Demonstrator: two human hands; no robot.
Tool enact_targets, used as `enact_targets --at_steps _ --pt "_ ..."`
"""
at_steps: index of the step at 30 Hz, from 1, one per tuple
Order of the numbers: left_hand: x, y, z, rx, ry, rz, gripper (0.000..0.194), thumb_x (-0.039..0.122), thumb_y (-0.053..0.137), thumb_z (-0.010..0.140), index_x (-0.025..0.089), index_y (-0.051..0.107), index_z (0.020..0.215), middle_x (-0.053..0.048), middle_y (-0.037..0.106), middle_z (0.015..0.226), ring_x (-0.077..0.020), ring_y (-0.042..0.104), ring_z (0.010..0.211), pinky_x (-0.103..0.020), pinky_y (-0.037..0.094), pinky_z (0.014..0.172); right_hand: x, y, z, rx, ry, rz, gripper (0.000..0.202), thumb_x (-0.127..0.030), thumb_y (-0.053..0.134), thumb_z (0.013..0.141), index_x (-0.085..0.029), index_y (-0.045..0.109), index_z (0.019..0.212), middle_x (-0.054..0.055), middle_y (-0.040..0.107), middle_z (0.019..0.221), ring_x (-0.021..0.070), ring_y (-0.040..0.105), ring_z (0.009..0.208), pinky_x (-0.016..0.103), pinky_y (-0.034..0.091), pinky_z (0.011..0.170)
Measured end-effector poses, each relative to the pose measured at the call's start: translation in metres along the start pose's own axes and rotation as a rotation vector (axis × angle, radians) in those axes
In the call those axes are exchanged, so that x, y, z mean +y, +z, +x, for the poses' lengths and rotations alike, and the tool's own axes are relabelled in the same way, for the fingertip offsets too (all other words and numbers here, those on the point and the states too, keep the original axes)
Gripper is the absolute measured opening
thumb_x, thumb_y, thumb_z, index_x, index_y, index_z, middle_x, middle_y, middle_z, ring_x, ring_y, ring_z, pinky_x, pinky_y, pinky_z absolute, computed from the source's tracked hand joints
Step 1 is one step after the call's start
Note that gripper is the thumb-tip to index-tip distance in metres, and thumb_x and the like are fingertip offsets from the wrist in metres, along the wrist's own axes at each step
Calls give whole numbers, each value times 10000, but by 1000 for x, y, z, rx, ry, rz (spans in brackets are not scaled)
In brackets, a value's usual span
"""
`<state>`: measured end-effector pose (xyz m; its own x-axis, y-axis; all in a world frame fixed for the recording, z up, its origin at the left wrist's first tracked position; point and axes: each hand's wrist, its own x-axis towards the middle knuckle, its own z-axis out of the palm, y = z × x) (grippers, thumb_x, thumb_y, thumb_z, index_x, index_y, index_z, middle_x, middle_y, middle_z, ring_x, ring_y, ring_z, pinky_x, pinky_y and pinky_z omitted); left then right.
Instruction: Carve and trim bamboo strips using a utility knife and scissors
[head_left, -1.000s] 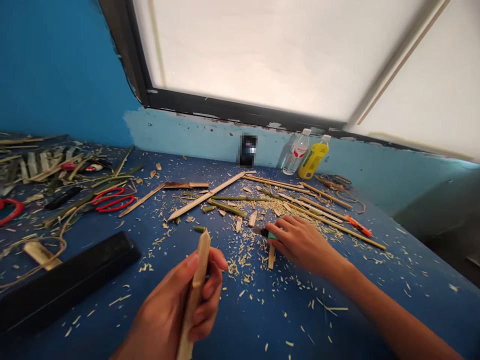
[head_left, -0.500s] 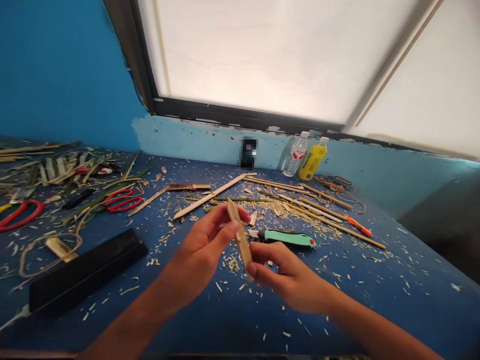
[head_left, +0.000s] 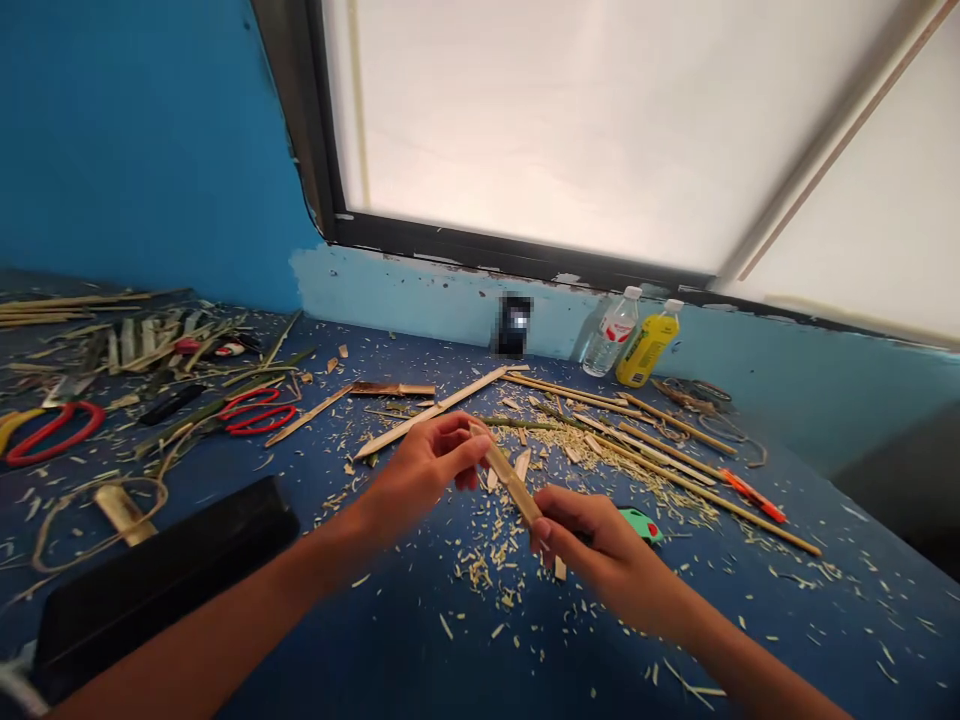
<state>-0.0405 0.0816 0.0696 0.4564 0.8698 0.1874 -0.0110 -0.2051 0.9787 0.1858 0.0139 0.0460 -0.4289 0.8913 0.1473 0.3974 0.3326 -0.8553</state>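
Bamboo strip (head_left: 513, 483), pinched by the left hand (head_left: 426, 465) and right hand (head_left: 600, 555), could leave a splinter if it slides.

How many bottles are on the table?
2: a clear bottle and, just right of it, a yellow bottle, both near the wall; others could be hidden.
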Motion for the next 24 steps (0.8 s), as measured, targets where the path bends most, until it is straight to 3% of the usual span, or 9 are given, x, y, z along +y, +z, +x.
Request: enact_targets --at_steps 5,8,13,17,24 --pt "3 -12 -26 -41 -76 120 84 285 710 941 215 693 984 28 679 787 -132 621 699 -233 501 639 20 0 -8 146 60 41 292 -440 411 1073 -216 588 1016 -61 424 659 100 366 544 244 288 477" --pt "2 -13 -35 -54 -95 230 128 270 713 926 279 717 1054 26 742 886 -147 662 771 -233 521 676 26 -2 -11 203 93 55 265 -443 437 1067 -238 596 1017 -65 385 651 104 337 552 245 262 469" --pt "0 -9 -45 75 111 503 239 221 699 896 397 710 1057 117 752 787 -88 696 680 -148 520 614 21 -2 -20 213 108 44 196 -407 477 1056 -272 610 1002 -64 427 652 98 361 549 237 263 462" --pt "2 -5 -51 169 147 548 246 211 726 865 394 677 1023 151 750 816 -53 692 650 -86 477 493 22 0 -30 251 53 5 178 -385 486 1050 -286 614 976 -60 450 655 99 395 556 225 286 459" --pt "3 -6 -50 136 240 603 248 156 726 869 360 682 1003 173 731 753 -20 679 602 -60 507 625 30 -3 -35 334 34 67 219 -394 462 1051 -273 608 941 -58 433 634 101 378 537 228 277 440"
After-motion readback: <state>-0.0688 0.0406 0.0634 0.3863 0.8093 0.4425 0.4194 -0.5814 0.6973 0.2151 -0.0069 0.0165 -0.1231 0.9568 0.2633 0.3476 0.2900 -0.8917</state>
